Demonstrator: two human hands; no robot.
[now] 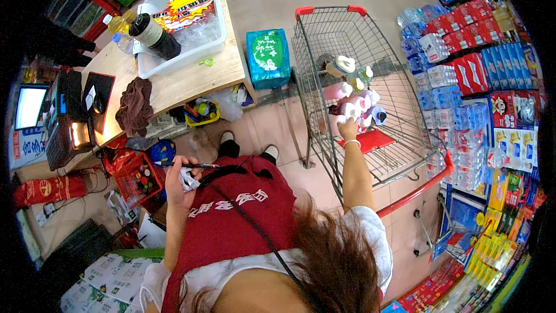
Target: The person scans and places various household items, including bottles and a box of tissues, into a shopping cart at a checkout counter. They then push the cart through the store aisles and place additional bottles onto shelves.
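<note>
My right hand (pixel 347 129) reaches into a wire shopping cart (pixel 391 139) and touches the cap of a pink bottle (pixel 336 121); whether the fingers grip it cannot be told. Several capped bottles stand close together there, among them a cream one (pixel 339 68), a green one (pixel 364 74) and a lavender one (pixel 378 115). Near the cart's handle lies a red plastic flap (pixel 373 140). In front of my dark red apron (pixel 243 217), my left hand (pixel 184 178) holds a pen (pixel 191 165) and a crumpled white item (pixel 188 180).
A wooden counter (pixel 204 80) on the left bears a white tub (pixel 221 21), a dark bottle (pixel 154 37) and a brown cloth (pixel 135 104). A teal wrapped pack (pixel 268 58) stands between counter and cart. Packs of bottled water (pixel 469 117) line the right side.
</note>
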